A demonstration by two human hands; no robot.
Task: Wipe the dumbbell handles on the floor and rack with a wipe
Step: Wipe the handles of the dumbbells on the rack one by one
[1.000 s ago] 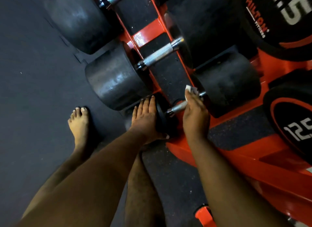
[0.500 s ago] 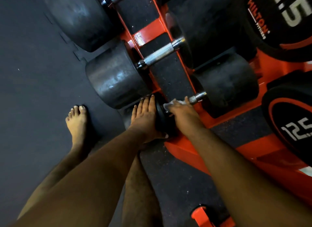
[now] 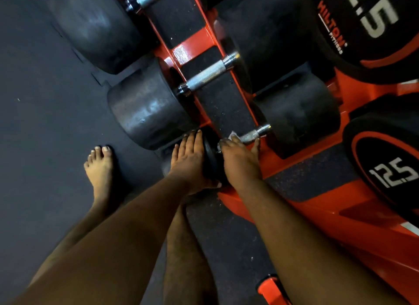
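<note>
Left hand lies flat, fingers straight, against the near dumbbell head, steadying it on the red rack. Right hand grips the white wipe around the handle. Judged: dumbbell heavy and rigid, wipe soft and light; the knurled chrome handle offers good purchase, best taken mid-bar.

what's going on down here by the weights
A person is bent over an orange dumbbell rack, wiping a handle. The right hand grips a white wipe around the near end of the lowest dumbbell's metal handle. The left hand rests flat on that dumbbell's near head, steadying it. A bare foot stands on the dark floor mat.
</note>
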